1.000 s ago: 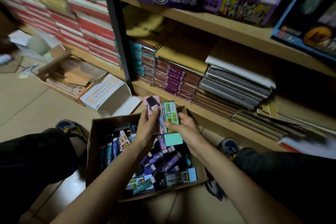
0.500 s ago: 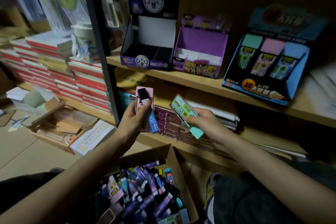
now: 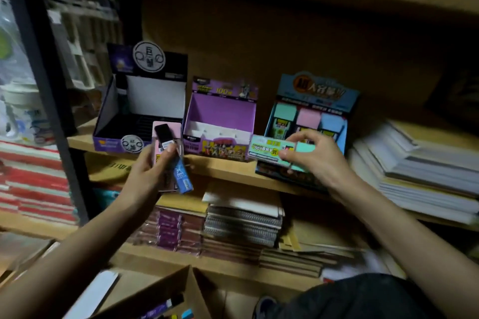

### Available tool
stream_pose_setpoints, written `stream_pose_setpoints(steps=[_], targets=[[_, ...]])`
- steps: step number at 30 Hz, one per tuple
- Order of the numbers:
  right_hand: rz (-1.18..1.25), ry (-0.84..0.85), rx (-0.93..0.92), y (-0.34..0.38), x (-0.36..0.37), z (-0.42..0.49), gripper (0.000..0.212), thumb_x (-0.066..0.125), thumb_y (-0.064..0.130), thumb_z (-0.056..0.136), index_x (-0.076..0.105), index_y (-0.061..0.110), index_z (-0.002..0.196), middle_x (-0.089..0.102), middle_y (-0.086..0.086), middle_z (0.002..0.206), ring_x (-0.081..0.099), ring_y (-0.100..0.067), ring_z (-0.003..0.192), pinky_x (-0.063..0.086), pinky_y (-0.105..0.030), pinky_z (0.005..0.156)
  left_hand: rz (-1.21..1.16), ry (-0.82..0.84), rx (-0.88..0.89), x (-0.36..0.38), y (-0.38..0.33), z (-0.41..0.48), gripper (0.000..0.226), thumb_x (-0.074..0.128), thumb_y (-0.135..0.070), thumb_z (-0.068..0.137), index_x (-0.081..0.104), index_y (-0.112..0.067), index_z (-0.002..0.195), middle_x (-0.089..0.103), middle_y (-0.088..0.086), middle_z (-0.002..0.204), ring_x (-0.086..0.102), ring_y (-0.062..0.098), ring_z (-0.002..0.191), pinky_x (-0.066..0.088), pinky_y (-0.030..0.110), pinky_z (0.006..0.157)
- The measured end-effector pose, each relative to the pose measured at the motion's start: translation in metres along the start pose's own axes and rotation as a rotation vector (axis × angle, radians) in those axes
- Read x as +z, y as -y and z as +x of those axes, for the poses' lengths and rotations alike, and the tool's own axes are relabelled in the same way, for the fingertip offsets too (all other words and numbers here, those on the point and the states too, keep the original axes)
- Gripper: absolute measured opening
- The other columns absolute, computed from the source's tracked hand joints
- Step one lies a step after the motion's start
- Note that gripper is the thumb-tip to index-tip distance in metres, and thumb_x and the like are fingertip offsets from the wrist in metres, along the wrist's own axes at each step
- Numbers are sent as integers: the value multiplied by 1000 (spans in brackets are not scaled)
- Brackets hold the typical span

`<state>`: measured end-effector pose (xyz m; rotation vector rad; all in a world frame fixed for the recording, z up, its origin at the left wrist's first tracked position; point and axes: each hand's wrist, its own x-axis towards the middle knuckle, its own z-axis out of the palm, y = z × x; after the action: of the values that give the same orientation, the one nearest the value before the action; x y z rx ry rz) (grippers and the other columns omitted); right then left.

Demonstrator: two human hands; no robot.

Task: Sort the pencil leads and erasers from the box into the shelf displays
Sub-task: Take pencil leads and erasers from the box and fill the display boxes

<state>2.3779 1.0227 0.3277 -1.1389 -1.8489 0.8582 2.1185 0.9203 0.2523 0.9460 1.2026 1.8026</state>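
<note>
Your right hand (image 3: 320, 160) pinches a mint-green rectangular eraser in a printed paper sleeve (image 3: 278, 151) between thumb and curled fingers. It holds the eraser level, long side across, directly in front of the blue cardboard display box (image 3: 318, 101). That box stands on the wooden shelf board (image 3: 228, 172) and carries green, pink and blue erasers upright in its front row. Your left hand (image 3: 151, 176) grips a small bundle: a pink flat eraser pack (image 3: 177, 129), a slim blue lead tube (image 3: 184, 181) pointing down and right, and a dark item with a black top (image 3: 163, 134), probably a lead case, though blur prevents a firm reading. The bundle is raised before the dark purple open display box (image 3: 155, 97) and the light purple open display box (image 3: 220, 111), both on the same board, left of the blue one. A stack of white paper pads (image 3: 420, 163) lies right of the blue box. Spiral notebooks (image 3: 242, 223) are stacked on the lower board. The brown cardboard source box (image 3: 181, 289) sits at the bottom edge.
</note>
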Motion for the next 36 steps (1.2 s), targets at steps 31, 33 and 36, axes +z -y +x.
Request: stream_pose_setpoints(steps=[31,33,36], targets=[[-1160,-2,-589,-10,-4,114,59,73,32,77,45,9,123,49,-12,119,46,-29,111,39,-38,90,-63,58,3,20,6,0,29,53,-32,84,61,-18,108,71,16,98,71,24,85,57,27,59],[-1184,-48,-647,-18,-4,111,54,69,29,82,47,8,126,49,-13,121,45,-30,112,37,-38,92,-76,57,10,19,6,0,28,53,-32,84,61,-17,106,70,18,96,71,24,82,57,27,59],[-1198,-91,-658,-16,-6,104,47,63,25,87,50,9,130,49,-13,123,42,-30,114,33,-39,94,-79,69,-3,17,5,-1,32,53,-34,84,60,-18,111,71,16,98,71,25,86,57,27,60]])
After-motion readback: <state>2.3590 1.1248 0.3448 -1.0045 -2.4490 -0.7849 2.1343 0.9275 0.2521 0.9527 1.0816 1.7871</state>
